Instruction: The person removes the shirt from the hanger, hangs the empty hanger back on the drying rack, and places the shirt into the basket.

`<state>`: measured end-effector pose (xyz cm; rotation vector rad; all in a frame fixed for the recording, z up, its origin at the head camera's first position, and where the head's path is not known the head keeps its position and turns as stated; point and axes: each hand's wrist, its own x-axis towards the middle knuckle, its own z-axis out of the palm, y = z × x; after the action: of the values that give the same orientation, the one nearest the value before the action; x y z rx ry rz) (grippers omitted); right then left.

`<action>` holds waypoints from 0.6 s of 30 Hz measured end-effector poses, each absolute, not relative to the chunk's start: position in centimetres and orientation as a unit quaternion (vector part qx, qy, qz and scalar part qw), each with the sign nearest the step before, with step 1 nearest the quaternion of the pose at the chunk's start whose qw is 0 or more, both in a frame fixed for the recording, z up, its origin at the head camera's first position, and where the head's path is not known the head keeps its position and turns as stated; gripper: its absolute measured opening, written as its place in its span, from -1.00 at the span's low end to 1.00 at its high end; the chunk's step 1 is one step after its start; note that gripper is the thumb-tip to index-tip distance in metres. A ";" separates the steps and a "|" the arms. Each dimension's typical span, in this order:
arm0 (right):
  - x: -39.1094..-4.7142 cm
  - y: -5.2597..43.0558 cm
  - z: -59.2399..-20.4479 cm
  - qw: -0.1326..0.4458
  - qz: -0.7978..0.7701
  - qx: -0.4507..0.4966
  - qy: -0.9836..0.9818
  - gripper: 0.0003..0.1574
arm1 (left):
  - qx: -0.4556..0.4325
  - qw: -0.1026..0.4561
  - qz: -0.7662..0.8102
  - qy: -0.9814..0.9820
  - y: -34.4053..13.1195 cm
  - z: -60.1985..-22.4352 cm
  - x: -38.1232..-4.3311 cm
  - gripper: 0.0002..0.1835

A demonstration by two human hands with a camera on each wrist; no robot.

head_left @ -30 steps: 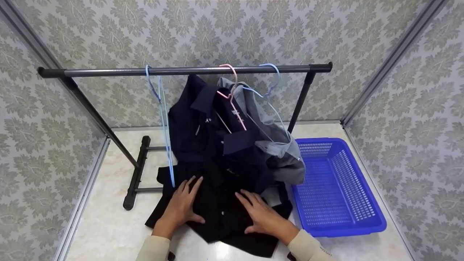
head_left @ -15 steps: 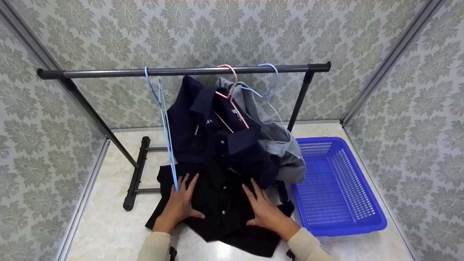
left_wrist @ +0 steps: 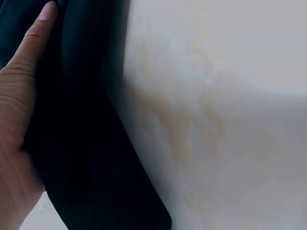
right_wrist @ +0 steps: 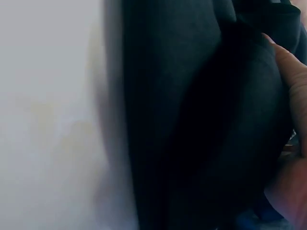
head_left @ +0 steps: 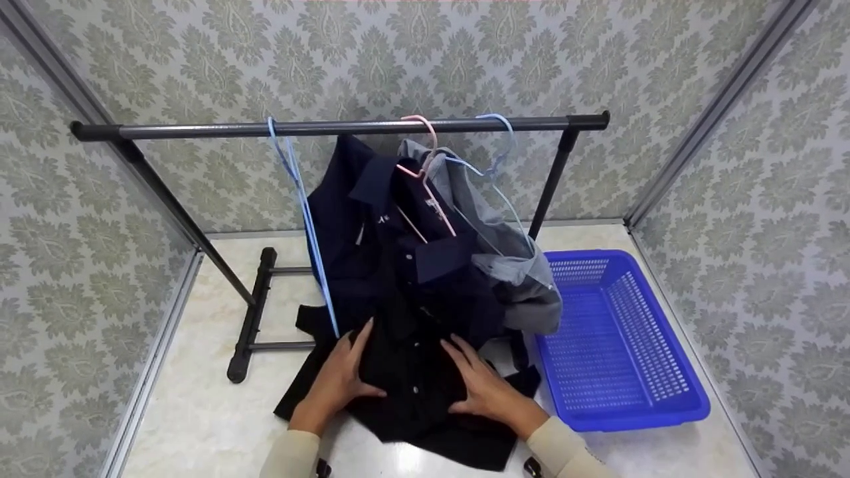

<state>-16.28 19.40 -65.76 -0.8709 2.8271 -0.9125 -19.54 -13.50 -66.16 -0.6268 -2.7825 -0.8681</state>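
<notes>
A black buttoned shirt (head_left: 398,415) lies on the pale surface in front of the rack in the head view. My left hand (head_left: 337,380) rests on its left side, thumb stretched over the cloth; some of its fingertips are hard to make out. On the right side of the shirt lies my right hand (head_left: 483,385), fingers spread. Both wrist views show a straight thumb (left_wrist: 31,40) against dark cloth (right_wrist: 163,96). A bare blue hanger (head_left: 312,232) hangs from the rail, its lower end close to my left fingers.
From the rack's black rail (head_left: 219,131) hang a navy shirt (head_left: 358,265) on a pink hanger (head_left: 431,149) and a grey garment (head_left: 531,305) on another blue hanger (head_left: 508,136). A blue plastic basket (head_left: 631,425) stands to the right. Patterned walls enclose the space.
My left hand has shifted slightly right, with the left part of the black shirt. The bare blue hanger's lower end has swung right. My right hand has barely moved.
</notes>
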 end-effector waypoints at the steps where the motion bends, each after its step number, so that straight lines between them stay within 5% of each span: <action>1: -16.3 19.4 -65.8 0.024 -0.297 -0.285 0.911 0.57 | -0.212 0.082 -0.290 -0.930 -13.3 -66.2 -19.4 0.59; 18: -16.8 18.8 -66.3 0.040 -0.372 -0.269 0.887 0.44 | -0.248 0.067 -0.383 -0.887 -10.6 -66.1 -18.3 0.44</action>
<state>-16.77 18.77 -66.29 -0.8245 2.7187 -1.1404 -18.26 -10.62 -66.10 -0.7477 -2.6738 -1.1542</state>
